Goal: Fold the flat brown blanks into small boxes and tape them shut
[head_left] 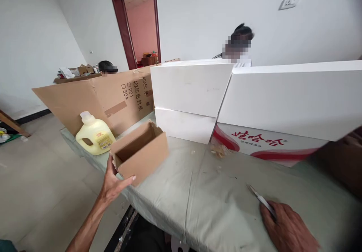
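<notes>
My left hand (115, 184) grips the near left end of a small open-topped brown cardboard box (145, 157), its thumb along the outer side and the other fingers at the end wall. The box is at the left of the table, and its inside looks dark. At the lower right, my right hand (285, 223) is closed around a slim, pale, knife-like tool (261, 198), the narrow tip pointing away from me over the cloth. Right behind the cardboard box stands a jug of pale yellow liquid (94, 134) with a whitish cap.
White boxes (189, 89) and a red-and-white printed carton (266, 144) line the table's far side. A large brown cardboard sheet (115, 97) stands behind the jug. Crumpled clear plastic (220, 150) lies on the grey-green tablecloth (203, 191). Two people are partly visible beyond.
</notes>
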A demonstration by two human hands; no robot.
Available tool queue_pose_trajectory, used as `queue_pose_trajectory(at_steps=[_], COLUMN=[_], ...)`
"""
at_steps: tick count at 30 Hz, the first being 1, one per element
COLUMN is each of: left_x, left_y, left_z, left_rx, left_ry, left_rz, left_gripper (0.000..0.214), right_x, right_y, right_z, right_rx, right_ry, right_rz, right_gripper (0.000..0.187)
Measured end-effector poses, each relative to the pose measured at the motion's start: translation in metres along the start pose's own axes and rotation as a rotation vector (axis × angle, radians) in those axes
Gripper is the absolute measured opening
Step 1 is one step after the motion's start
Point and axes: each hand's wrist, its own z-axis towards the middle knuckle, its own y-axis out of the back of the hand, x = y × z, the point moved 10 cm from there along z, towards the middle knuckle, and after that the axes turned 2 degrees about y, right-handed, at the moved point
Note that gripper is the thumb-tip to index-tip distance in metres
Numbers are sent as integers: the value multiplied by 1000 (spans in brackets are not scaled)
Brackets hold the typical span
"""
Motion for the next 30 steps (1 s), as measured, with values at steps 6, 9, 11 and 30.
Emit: queue_pose_trajectory(at_steps=[6,9,11,30], left_x=[-22,-21,-17,-95], left_y=[-55,-85,-92,-72], left_z=[-51,-58,-57,-89], left_rx=[296,473,546,769], left_ry=[-64,-127,-149,-519], left_rz=[-28,-15,-15,279], left_gripper=[133,129,133,78], right_x=[13,14,20,256], right_y=[9,17,28,147], right_z=[4,8,11,19], right_rx=[97,123,101,162], right_ry=[-25,-71,-68,560], right_rz=[-26,-3,39,606], right_gripper=[34,33,35,13])
